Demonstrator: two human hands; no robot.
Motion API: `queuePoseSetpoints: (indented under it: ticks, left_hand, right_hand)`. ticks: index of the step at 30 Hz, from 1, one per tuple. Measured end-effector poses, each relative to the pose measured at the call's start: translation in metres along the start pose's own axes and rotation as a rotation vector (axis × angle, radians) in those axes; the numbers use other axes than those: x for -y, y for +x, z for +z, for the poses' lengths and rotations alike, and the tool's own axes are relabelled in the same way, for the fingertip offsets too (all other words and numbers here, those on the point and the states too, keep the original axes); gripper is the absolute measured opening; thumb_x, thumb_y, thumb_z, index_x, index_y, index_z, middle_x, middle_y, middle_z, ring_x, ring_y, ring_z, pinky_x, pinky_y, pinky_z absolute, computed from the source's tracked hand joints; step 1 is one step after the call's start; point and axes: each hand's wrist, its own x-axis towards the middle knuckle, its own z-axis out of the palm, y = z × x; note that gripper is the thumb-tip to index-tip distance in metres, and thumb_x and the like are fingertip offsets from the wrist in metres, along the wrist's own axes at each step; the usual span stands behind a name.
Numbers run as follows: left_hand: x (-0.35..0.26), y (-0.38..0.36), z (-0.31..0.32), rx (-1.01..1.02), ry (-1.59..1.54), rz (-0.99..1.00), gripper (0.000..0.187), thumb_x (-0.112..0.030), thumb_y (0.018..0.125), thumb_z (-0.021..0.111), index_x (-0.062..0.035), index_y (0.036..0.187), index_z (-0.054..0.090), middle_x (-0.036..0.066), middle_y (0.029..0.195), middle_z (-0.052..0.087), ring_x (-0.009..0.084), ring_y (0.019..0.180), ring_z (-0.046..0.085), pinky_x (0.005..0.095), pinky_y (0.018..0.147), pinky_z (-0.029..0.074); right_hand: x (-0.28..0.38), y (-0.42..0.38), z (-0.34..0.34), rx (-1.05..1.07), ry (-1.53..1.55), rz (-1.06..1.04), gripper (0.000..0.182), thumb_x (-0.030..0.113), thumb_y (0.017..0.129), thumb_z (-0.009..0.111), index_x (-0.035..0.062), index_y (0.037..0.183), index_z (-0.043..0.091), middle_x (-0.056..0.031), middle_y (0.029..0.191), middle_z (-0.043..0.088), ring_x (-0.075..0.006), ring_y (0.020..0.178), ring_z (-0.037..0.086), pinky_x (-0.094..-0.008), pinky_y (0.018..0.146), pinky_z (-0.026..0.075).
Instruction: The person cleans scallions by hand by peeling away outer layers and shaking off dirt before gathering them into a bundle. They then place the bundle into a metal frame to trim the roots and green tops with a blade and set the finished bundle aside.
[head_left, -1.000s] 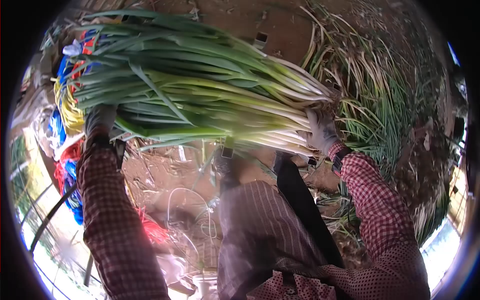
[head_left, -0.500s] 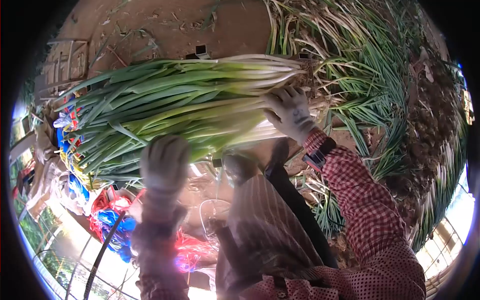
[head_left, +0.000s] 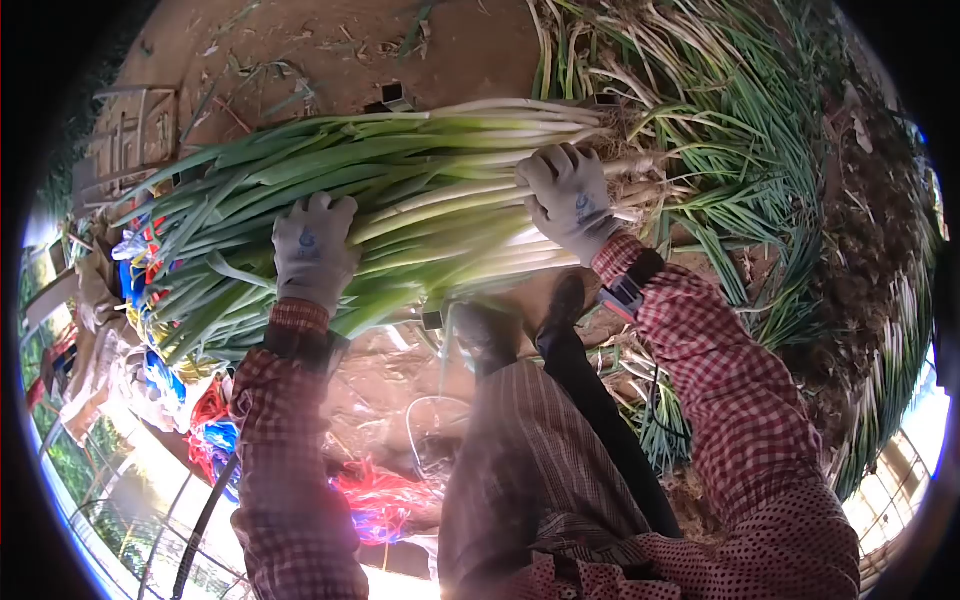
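A thick bundle of long green onions with white stalks and dark green leaves lies crosswise in front of the person, above the brown dirt ground, leaves to the left and white root ends to the right. The left hand in a pale grey work glove rests on top of the leafy half, its fingers curled together over the leaves. The right hand in a matching pale grey glove lies on the white stalks near the roots, fingers slightly spread and wrapped over them. Both sleeves are red-and-white checked cloth. As I judge it, the step in hand is gathering and steadying the bundle, and doing it well calls for even pressure from both hands so the stalks stay parallel and none slide out at the loose leafy end. The right hand is best kept close to the roots, where the stalks are firm, and the left should cup rather than squeeze, since leaves bruise and fold easily. A heap of loose green onions lies just right of the bundle, and a tangle of red, blue and yellow plastic strings sits at lower left.
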Motion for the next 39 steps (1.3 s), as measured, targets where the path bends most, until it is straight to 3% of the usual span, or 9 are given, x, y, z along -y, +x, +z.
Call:
queuePoseSetpoints:
  ticks: [7, 11, 15, 20, 25, 31, 32, 36, 39]
  left_hand:
    - [0.011, -0.009, 0.018, -0.376, 0.019, 0.078, 0.032, -0.01, 0.07, 0.067, -0.0147, 0.102, 0.063, 0.006, 0.106, 0.059, 0.0302, 0.099, 0.058, 0.0458, 0.08, 0.049]
    - [0.021, -0.014, 0.024, -0.45, -0.065, 0.167, 0.034, -0.009, 0.067, 0.067, -0.0152, 0.099, 0.062, 0.005, 0.104, 0.06, 0.0303, 0.095, 0.058, 0.0448, 0.078, 0.049]
    - [0.006, -0.022, 0.008, -0.17, -0.132, 0.013, 0.049, -0.016, 0.07, 0.074, -0.0105, 0.115, 0.054, 0.01, 0.106, 0.06, 0.0298, 0.099, 0.059, 0.0444, 0.083, 0.047]
    - [-0.058, 0.007, -0.005, 0.029, -0.081, 0.203, 0.048, -0.014, 0.077, 0.071, -0.011, 0.12, 0.05, 0.015, 0.101, 0.064, 0.0345, 0.09, 0.064, 0.0426, 0.08, 0.051]
    - [0.012, -0.039, -0.006, -0.112, -0.123, 0.138, 0.045, -0.002, 0.068, 0.071, -0.0127, 0.11, 0.056, 0.013, 0.097, 0.065, 0.0367, 0.087, 0.063, 0.0442, 0.079, 0.05]
    - [-0.011, -0.047, -0.046, -0.172, -0.116, 0.26, 0.054, -0.043, 0.071, 0.079, -0.0085, 0.107, 0.058, 0.011, 0.09, 0.064, 0.0302, 0.082, 0.063, 0.0434, 0.078, 0.048]
    - [-0.014, -0.048, -0.04, -0.239, -0.057, 0.303, 0.072, -0.066, 0.066, 0.073, -0.0074, 0.104, 0.058, 0.01, 0.089, 0.063, 0.0265, 0.081, 0.062, 0.0417, 0.078, 0.047]
    - [-0.029, -0.068, -0.021, 0.036, 0.035, 0.184, 0.078, -0.073, 0.061, 0.07, -0.0107, 0.106, 0.055, 0.008, 0.09, 0.063, 0.027, 0.081, 0.062, 0.0402, 0.073, 0.046]
    - [-0.018, -0.078, 0.036, -0.008, 0.03, 0.197, 0.074, -0.065, 0.061, 0.076, -0.0131, 0.11, 0.054, 0.007, 0.092, 0.064, 0.0261, 0.083, 0.063, 0.0386, 0.073, 0.046]
  right_hand:
    - [0.021, -0.002, -0.007, 0.179, 0.184, 0.186, 0.04, 0.039, 0.079, 0.074, 0.0113, 0.101, 0.055, -0.0071, 0.098, 0.057, -0.0248, 0.096, 0.058, -0.0443, 0.088, 0.042]
    - [0.015, 0.006, -0.007, 0.436, 0.248, 0.232, 0.039, 0.036, 0.083, 0.071, 0.0098, 0.105, 0.052, -0.006, 0.097, 0.061, -0.0232, 0.094, 0.061, -0.0416, 0.09, 0.043]
    - [0.016, 0.018, -0.009, 0.434, 0.179, 0.217, 0.034, 0.025, 0.082, 0.071, 0.0094, 0.104, 0.05, -0.0067, 0.091, 0.064, -0.0223, 0.081, 0.065, -0.036, 0.079, 0.048]
    - [0.062, 0.033, -0.016, 0.296, 0.113, 0.105, 0.032, 0.02, 0.081, 0.067, 0.0102, 0.106, 0.049, -0.0076, 0.083, 0.06, -0.0196, 0.07, 0.061, -0.0372, 0.069, 0.05]
    - [0.024, -0.002, -0.051, 0.411, 0.091, 0.11, 0.033, 0.024, 0.085, 0.062, 0.0072, 0.11, 0.051, -0.0131, 0.089, 0.061, -0.0265, 0.08, 0.062, -0.0415, 0.075, 0.049]
    - [0.017, -0.037, -0.041, 0.387, 0.464, 0.204, 0.036, 0.024, 0.085, 0.066, 0.0049, 0.112, 0.053, -0.0152, 0.094, 0.062, -0.0329, 0.085, 0.063, -0.0434, 0.08, 0.049]
    - [0.013, -0.04, -0.039, 0.398, 0.456, 0.22, 0.036, 0.023, 0.084, 0.067, 0.0053, 0.112, 0.053, -0.0153, 0.094, 0.062, -0.0325, 0.085, 0.063, -0.043, 0.079, 0.049]
    - [0.012, -0.055, -0.03, 0.468, 0.535, 0.238, 0.027, 0.019, 0.084, 0.068, 0.0063, 0.106, 0.058, -0.014, 0.09, 0.066, -0.0292, 0.082, 0.066, -0.0412, 0.076, 0.053]
    - [0.021, -0.067, -0.015, 0.512, 0.471, 0.227, 0.024, 0.02, 0.085, 0.067, 0.0076, 0.105, 0.061, -0.0106, 0.085, 0.068, -0.0274, 0.078, 0.068, -0.0393, 0.076, 0.055]
